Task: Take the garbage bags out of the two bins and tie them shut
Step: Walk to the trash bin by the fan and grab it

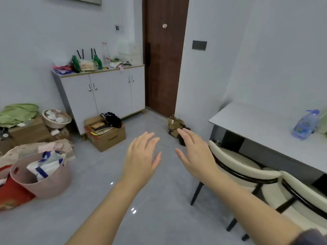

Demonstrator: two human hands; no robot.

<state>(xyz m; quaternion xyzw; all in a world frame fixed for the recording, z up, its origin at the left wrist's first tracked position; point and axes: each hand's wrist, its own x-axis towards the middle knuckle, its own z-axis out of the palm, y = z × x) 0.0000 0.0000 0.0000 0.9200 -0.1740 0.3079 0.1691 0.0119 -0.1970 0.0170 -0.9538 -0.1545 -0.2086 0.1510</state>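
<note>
Two hands reach out above the grey tiled floor [159, 218], palms down and holding nothing. The left hand [141, 156] and the right hand [194, 152] are side by side with a gap between them. The fingers of both are straight and loosely spread.

The pink bin [53, 183] stands on the floor at the left edge of the view, well apart from both hands. It is a round plastic tub with a slot handle cut below the rim. Inside it is a crumpled white bag [46, 165] with dark blue stripes, whose top rises above the rim. A red carton [12, 195] lies against the bin's left side, and pale pink cloth [44, 147] is heaped behind it. I cannot tell whether a second bin is in view.

Farther back, an open cardboard box [108, 138] sits on the floor in front of a white cabinet [106, 92], and a black pouch [113, 119] rests on the box. Bottles and packets crowd the cabinet top. A brown paper bag [173, 127] stands by the foot of the brown door [164, 59], with a dark bundle [182, 140] just beside it, partly hidden by the right hand. On the right, a grey table [256, 124] carries a blue plastic bottle [305, 125]. Two cream chairs [235, 161] with black frames are pushed in at the table.
</note>
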